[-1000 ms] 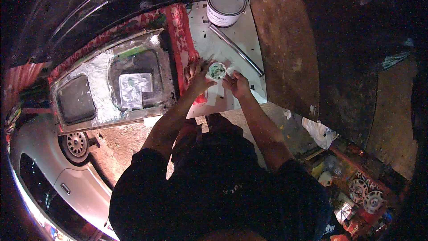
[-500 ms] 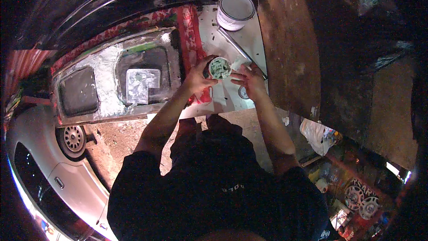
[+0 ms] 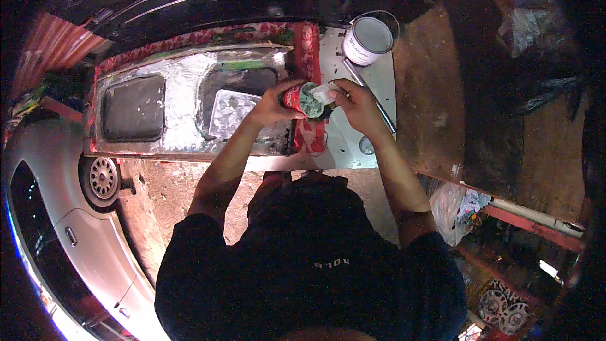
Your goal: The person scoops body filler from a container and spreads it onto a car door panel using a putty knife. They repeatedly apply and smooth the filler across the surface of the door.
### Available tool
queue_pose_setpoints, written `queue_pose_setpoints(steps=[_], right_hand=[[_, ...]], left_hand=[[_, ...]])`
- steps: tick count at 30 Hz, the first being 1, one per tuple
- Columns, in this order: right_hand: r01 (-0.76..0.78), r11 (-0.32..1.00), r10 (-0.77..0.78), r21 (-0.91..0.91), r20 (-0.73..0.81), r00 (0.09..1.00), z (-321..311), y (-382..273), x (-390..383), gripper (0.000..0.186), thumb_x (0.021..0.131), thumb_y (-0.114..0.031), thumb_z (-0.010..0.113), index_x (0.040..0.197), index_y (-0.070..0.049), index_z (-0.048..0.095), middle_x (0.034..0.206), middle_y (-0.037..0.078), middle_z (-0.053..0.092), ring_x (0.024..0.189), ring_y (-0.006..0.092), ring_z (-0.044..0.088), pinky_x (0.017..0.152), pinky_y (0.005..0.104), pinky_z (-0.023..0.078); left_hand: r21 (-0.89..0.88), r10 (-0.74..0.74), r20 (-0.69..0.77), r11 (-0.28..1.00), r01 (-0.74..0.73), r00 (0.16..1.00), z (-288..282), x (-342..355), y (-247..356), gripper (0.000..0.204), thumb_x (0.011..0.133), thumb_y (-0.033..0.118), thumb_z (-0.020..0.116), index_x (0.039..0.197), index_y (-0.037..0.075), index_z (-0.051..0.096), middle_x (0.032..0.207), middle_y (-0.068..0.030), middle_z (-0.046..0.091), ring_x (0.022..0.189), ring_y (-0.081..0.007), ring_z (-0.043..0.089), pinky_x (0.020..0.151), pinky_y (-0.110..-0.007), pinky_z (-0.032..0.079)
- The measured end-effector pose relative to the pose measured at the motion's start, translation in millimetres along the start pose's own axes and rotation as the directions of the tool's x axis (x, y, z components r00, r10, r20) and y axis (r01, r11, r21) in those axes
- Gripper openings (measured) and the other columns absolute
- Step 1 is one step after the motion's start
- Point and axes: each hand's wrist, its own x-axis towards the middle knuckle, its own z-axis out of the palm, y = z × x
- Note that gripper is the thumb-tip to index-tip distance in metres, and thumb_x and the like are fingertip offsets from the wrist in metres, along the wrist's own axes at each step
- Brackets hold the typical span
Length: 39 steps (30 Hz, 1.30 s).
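A small red can of pale green paste is tilted in my left hand. My right hand holds a small pale flat scraper at the can's mouth. Beneath them is a paint-smeared panel with red edging and two dark recesses; a whitish flat plate lies in the right recess. On the white board beside it, a silver tube runs diagonally behind my right hand, and a round metal lid lies near it.
A large paint pail stands at the board's back. A dark car body is behind, a silver car at lower left. A brown wooden board is on the right, above clutter and wheel covers.
The can has been lifted and tipped, its red side now showing. My right hand has moved in from beside it to the rim with the scraper. The view has shifted, so the workbench appears further right.
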Motion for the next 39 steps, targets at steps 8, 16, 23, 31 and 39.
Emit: queue_pose_setpoints(steps=[8, 16, 23, 31, 39], right_hand=[[-0.032, 0.999, 0.031, 0.042, 0.037, 0.999, 41, -17, 19, 0.026, 0.090, -0.016, 0.061, 0.111, 0.000, 0.062, 0.093, 0.016, 0.068, 0.085, 0.0226, 0.066, 0.077, 0.0345, 0.051], [-0.084, 0.996, 0.084, 0.005, -0.014, 0.996, 74, -19, 13, 0.024, 0.089, -0.011, 0.063, 0.111, 0.000, 0.062, 0.083, 0.004, 0.065, 0.068, 0.0093, 0.057, 0.063, 0.0255, 0.048], [-0.058, 0.993, 0.063, 0.107, -0.042, 0.997, 83, -8, 7, 0.025, 0.090, -0.009, 0.062, 0.113, 0.000, 0.061, 0.079, 0.003, 0.063, 0.064, 0.0078, 0.054, 0.058, 0.0238, 0.046], [-0.128, 0.947, 0.128, 0.293, 0.018, 0.992, 84, 2, 6, 0.026, 0.091, -0.007, 0.060, 0.116, 0.000, 0.059, 0.084, 0.000, 0.063, 0.064, 0.0066, 0.052, 0.057, 0.0232, 0.043], [-0.268, 0.812, 0.215, 0.519, 0.161, 0.963, 70, -2, 2, 0.025, 0.089, -0.011, 0.062, 0.114, -0.005, 0.061, 0.083, -0.002, 0.062, 0.062, 0.0048, 0.049, 0.055, 0.0206, 0.039]], left_hand=[[-0.172, -0.121, 0.035, 0.977, 0.125, 0.992, -46, -11, 7, 0.088, 0.051, 0.015, 0.088, 0.129, 0.001, 0.049, 0.124, -0.0096, 0.056, 0.115, -0.0212, 0.054, 0.101, -0.037, 0.042], [-0.454, -0.059, 0.123, 0.884, 0.109, 0.991, -57, -16, 13, 0.065, 0.069, 0.019, 0.080, 0.125, 0.000, 0.052, 0.121, -0.0112, 0.058, 0.112, -0.0220, 0.056, 0.098, -0.036, 0.045], [-0.500, -0.134, 0.090, 0.851, 0.161, 0.987, -52, -17, 7, 0.061, 0.074, 0.022, 0.076, 0.127, 0.003, 0.051, 0.119, -0.0111, 0.059, 0.109, -0.0225, 0.058, 0.095, -0.037, 0.047], [-0.608, -0.257, 0.137, 0.741, 0.286, 0.957, -43, -13, -2, 0.056, 0.080, 0.023, 0.072, 0.127, 0.002, 0.050, 0.119, -0.0122, 0.060, 0.109, -0.0242, 0.060, 0.094, -0.040, 0.049], [-0.630, -0.398, 0.053, 0.698, 0.340, 0.916, -28, -13, -5, 0.052, 0.081, 0.026, 0.072, 0.123, 0.002, 0.053, 0.114, -0.0123, 0.063, 0.101, -0.0249, 0.064, 0.083, -0.044, 0.055]])
